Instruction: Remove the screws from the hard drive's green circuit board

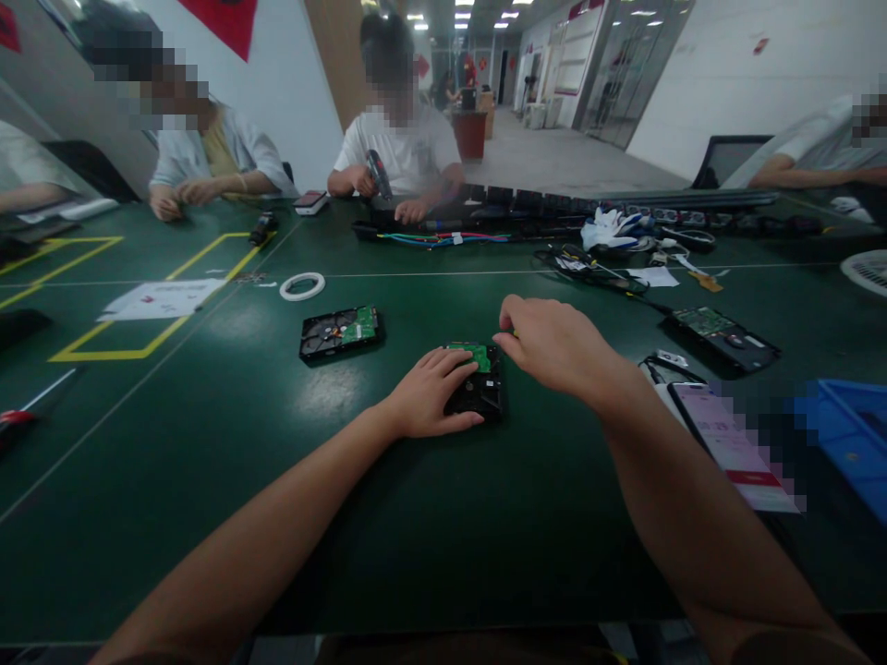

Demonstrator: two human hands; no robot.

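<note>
On the green table lies a hard drive (490, 392), its green circuit board facing up. My left hand (433, 392) rests across its left side, fingers stretched out and thumb near the close edge. Just past the drive's far right corner is my right hand (554, 346), its fingers closed together. A small yellow bit shows at those fingertips, but what they hold is mostly hidden. To the left, apart from both hands, lies a second hard drive (341, 332) with its board up.
Another drive (724, 337) with a cable lies right, near a phone (735, 443) and a blue bin (852, 434). Tape roll (302, 286), papers (163, 298) and a screwdriver (28, 416) are leftward. Across the table, a person holds a power tool (378, 173) beside bundled wires (443, 238).
</note>
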